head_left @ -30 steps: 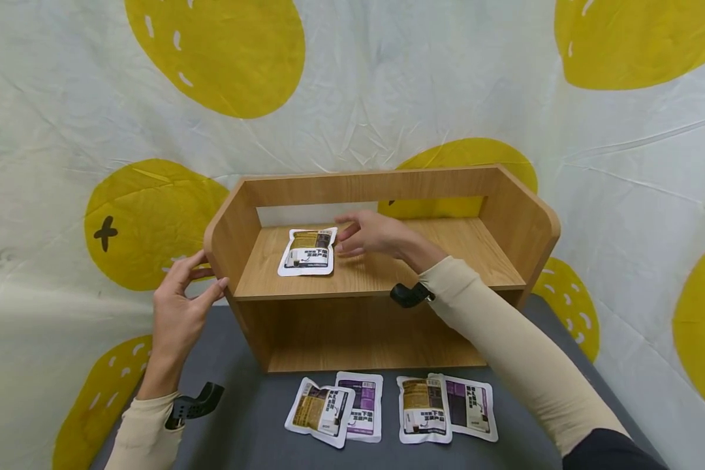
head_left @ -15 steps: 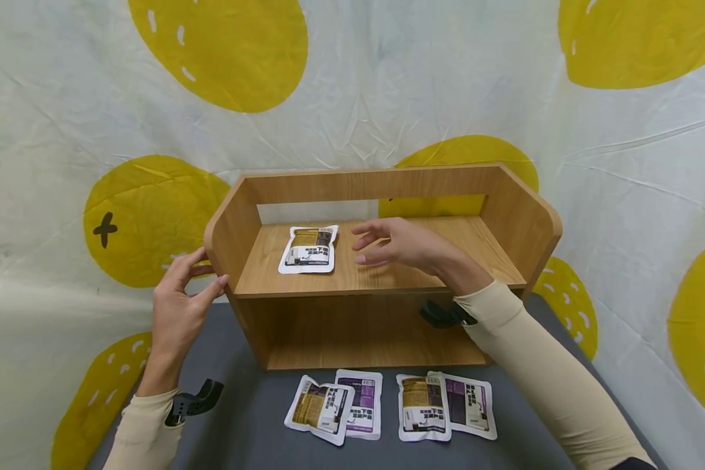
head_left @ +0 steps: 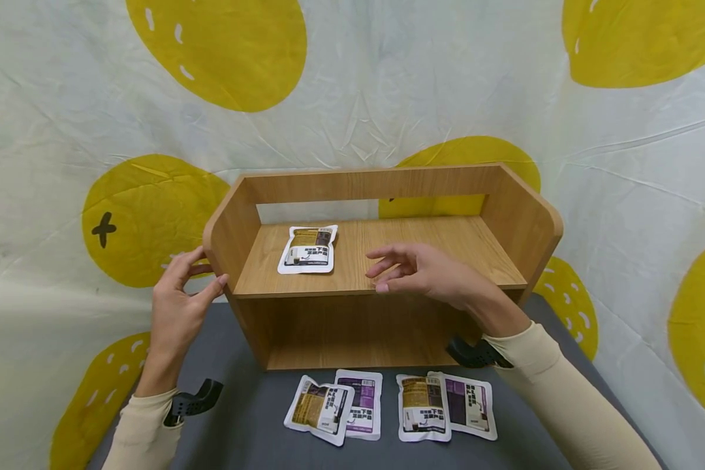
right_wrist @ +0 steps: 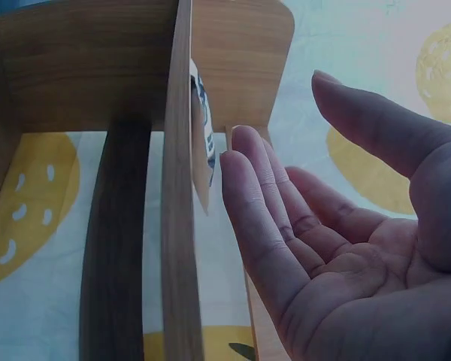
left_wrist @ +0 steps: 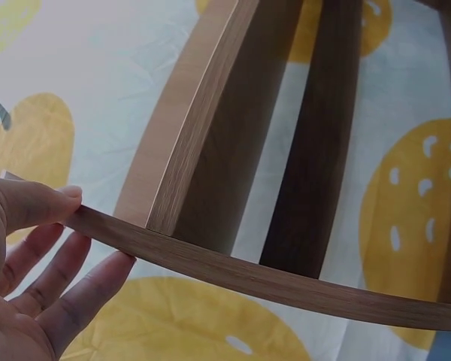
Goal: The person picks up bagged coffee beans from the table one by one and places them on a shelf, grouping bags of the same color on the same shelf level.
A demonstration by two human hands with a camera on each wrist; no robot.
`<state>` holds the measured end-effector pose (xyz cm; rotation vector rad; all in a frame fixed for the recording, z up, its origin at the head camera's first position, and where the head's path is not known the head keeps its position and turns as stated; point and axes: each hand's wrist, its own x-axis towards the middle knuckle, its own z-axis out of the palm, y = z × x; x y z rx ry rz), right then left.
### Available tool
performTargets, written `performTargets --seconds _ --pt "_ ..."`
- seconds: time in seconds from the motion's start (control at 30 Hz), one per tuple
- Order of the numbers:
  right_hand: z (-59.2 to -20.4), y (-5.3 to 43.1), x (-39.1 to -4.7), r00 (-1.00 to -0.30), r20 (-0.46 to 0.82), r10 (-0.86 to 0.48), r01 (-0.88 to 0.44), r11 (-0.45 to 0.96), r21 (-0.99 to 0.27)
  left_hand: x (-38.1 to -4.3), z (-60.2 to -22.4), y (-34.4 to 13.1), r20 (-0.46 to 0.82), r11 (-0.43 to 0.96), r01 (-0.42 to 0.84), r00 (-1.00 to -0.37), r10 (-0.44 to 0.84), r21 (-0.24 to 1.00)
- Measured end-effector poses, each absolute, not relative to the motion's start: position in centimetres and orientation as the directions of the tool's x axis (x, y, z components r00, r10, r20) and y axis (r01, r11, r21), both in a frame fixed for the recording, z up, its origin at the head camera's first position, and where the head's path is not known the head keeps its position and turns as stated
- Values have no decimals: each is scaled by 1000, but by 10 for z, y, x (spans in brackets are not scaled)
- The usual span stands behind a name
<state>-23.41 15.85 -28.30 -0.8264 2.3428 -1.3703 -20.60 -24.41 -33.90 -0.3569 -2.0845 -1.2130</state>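
A two-tier wooden shelf (head_left: pixel 382 186) stands ahead of me. My left hand (head_left: pixel 179 303) grips the front edge of its left side panel, thumb on one side and fingertips on the other, as the left wrist view (left_wrist: pixel 52 263) of the hand shows. On the left part of the upper board lies a white-edged food pouch (head_left: pixel 308 250) with a brown and white label. My right hand (head_left: pixel 425 271) hovers over the upper board's front edge, to the right of that pouch. It holds nothing, and its fingers are relaxed, the thumb well apart from them in the right wrist view.
Several more pouches lie on the grey tabletop (head_left: pixel 241 418) before the shelf: a brown pouch (head_left: pixel 322 411) overlaps a purple pouch (head_left: pixel 364 405), and farther right a brown pouch (head_left: pixel 424 408) overlaps a purple pouch (head_left: pixel 471 405). A lemon-patterned cloth (head_left: pixel 352 85) hangs behind.
My right hand has drawn away from the pouch on the upper board, moving right and toward me. The left hand and all the pouches have stayed in place.
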Motion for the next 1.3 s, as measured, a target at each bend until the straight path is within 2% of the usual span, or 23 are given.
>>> performTargets --seconds 0.2,0.4,0.83,1.3 --pt "-294 169 -218 -789 35 -614 -329 373 -868 -207 -339 -245 679 519 542 -727 -105 661" --pt "-315 180 -205 -762 65 -644 -321 289 -902 -207 -340 -244 674 517 539 -731 -104 665" --pt "-360 197 -183 -733 28 -679 -243 223 -944 -207 -341 -244 679 506 550 -727 -104 665" --pt "-410 217 -176 -790 -90 -607 -94 265 -960 -208 -341 -245 685 500 558 -721 -104 662"
